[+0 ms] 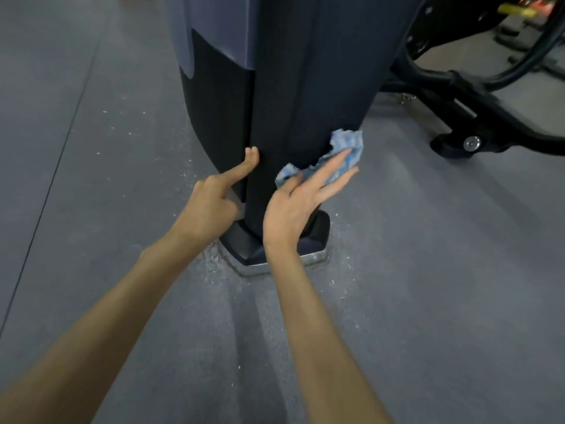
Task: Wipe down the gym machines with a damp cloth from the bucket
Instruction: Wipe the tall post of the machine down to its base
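A tall dark column of a gym machine (284,87) rises from a black foot on a metal floor plate (253,267). My right hand (301,200) presses a crumpled blue-and-white cloth (345,145) flat against the column's lower right side, fingers straight. My left hand (214,197) reaches to the column's front corner, its extended fingers touching the edge a little left of the cloth. No bucket is in view.
Grey rubber floor (428,270) spreads all around, speckled with pale dust near the base. A black tubular frame with a bolted foot (470,143) stands at the right rear. A floor seam (46,194) runs along the left.
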Tool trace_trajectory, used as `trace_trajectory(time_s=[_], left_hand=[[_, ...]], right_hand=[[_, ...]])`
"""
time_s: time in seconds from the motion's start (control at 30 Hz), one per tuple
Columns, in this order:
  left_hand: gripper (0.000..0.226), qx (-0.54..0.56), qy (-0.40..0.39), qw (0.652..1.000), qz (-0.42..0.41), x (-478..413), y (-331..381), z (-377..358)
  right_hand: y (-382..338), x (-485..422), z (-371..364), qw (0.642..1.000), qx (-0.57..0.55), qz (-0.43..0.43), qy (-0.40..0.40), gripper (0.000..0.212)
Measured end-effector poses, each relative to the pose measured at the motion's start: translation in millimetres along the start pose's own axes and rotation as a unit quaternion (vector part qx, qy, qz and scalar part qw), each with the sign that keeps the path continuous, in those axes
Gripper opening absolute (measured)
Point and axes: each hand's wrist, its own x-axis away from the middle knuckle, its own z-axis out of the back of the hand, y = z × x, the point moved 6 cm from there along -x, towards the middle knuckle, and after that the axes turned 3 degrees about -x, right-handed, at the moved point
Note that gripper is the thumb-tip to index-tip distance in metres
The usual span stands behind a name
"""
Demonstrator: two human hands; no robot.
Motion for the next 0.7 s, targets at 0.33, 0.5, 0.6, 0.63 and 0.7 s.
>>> trace_trajectory(time_s=[0.33, 0.5, 0.6, 0.63, 0.7], left_hand=[[0.107, 0.006, -0.018, 1.000, -0.010, -3.7, -15.8, -15.4], [0.105, 0.010, -0.016, 1.000, -0.011, -4.0, -15.0, -13.3], [0.105, 0.008, -0.009, 1.000, -0.016, -3.1, -13.2, -12.6], [0.104, 0.008, -0.007, 1.000, -0.014, -2.8, -12.9, -12.3], [0.103, 0.009, -0.009, 1.000, -0.009, -2.2, -11.6, -11.6]], right_hand=[[79.6, 37.0, -1.3, 0.942, 0.027, -0.322, -0.088, 0.069], [72.5, 42.6, 16.0, 0.980, 0.047, -0.189, -0.050, 0.064], [82.5, 41.7, 32.7, 0.976, 0.036, -0.214, 0.007, 0.045], [81.2, 37.3, 35.9, 0.975, 0.021, -0.219, 0.032, 0.040], [72.6, 23.0, 37.0, 0.974, -0.020, -0.213, 0.074, 0.026]])
